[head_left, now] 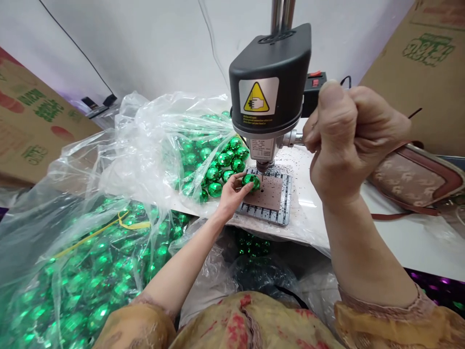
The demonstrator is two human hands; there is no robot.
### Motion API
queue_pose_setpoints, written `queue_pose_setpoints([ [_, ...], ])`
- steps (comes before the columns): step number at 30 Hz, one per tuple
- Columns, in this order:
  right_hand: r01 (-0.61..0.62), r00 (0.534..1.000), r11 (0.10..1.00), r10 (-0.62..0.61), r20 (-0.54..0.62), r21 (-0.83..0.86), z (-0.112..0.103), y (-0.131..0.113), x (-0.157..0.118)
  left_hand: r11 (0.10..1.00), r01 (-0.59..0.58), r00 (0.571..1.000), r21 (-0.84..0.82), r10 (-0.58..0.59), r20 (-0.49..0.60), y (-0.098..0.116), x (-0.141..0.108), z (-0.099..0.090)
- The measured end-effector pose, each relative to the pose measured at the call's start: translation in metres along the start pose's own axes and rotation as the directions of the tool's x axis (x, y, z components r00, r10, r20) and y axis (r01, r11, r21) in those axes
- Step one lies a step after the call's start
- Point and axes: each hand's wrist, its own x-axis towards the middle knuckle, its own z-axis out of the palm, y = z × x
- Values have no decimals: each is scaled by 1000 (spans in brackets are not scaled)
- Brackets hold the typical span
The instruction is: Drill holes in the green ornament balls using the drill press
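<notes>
My left hand (231, 195) pinches a shiny green faceted ball (250, 182) between thumb and fingers. The ball sits just left of the drill bit (262, 177), over a brown board (272, 199) on the slotted metal base (285, 213). Above it stands a small bench drill press (271, 82) with a black head and a yellow warning label. Raised at the right of the drill head, my right hand (348, 133) is closed in a fist around the feed lever (300, 139); most of the lever is hidden by the fingers.
Clear plastic bags (145, 140) hold many green balls behind and left of the drill. Another large bag of green balls (94, 271) lies lower left. Dark shavings speckle the white table (308, 194). A handbag (417, 179) and cardboard boxes (432, 72) stand at the right.
</notes>
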Motion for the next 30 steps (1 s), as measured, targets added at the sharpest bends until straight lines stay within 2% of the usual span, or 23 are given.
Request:
queue_pose_setpoints([
  [5, -10, 999, 1000, 10, 31, 0, -1, -3, -1, 983, -79, 996, 165, 70, 58, -12, 7, 1],
  [12, -17, 1000, 998, 18, 6, -55, -1, -4, -2, 916, -202, 978, 348, 174, 111, -17, 6, 6],
  [20, -8, 1000, 1000, 8, 6, -21, 0, -2, -2, 916, -308, 945, 259, 263, 195, -21, 2, 20],
  [27, -17, 1000, 999, 17, -1, -51, -2, -4, -13, 934, -301, 945, 192, 265, 190, -22, 0, 21],
  [30, 37, 999, 997, -34, 40, -69, -4, -4, -18, 937, -289, 949, 194, 254, 186, -20, -1, 21],
])
